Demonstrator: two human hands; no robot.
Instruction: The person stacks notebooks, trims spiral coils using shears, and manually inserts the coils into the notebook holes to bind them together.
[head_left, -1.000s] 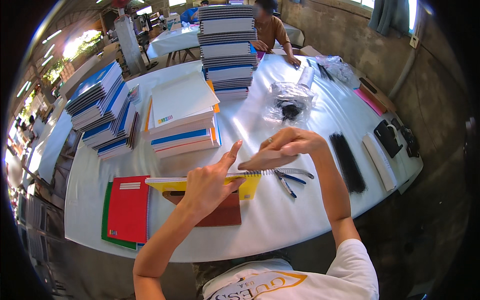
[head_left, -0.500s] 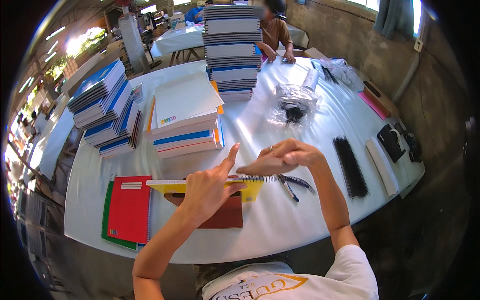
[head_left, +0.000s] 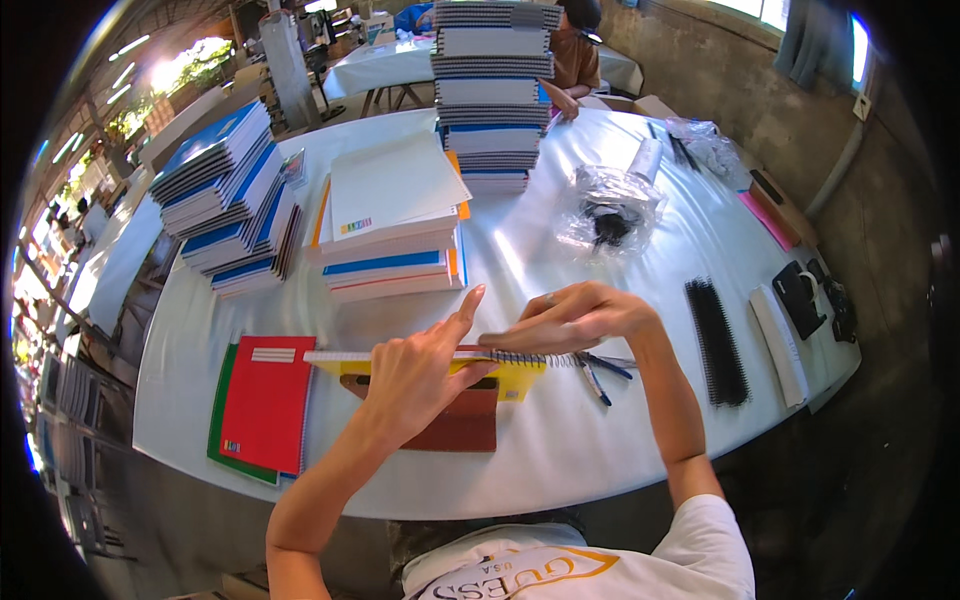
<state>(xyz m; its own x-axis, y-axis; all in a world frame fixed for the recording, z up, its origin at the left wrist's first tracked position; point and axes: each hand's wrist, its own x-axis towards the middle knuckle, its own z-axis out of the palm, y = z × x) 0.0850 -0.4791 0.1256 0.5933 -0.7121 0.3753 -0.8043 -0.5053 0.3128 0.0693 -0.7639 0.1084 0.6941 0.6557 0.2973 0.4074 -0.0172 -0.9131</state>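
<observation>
My left hand (head_left: 415, 385) grips a yellow-covered notebook (head_left: 520, 381) that stands on edge, its index finger raised and the thumb on the cover. Along the notebook's upper edge runs a dark spiral coil (head_left: 555, 360), its free end sticking out to the right. My right hand (head_left: 585, 312) lies over that edge with fingers stretched flat together, at the coil. Behind the notebook, a brown block (head_left: 465, 425) with a slot is partly hidden by my left hand. Pliers (head_left: 597, 382) with dark handles lie just right of the coil's end.
Red (head_left: 265, 410) and green notebooks lie at left. Stacked notebooks (head_left: 225, 200), loose book blocks (head_left: 395, 185) and a tall notebook pile (head_left: 490, 110) stand behind. Black coils (head_left: 716, 342), a white roll (head_left: 778, 345) and a plastic bag (head_left: 610, 210) are at right. A person (head_left: 575, 60) sits across.
My right hand's fingers have flattened and straightened over the coil. My left hand keeps its hold on the notebook. The whole view has shifted slightly.
</observation>
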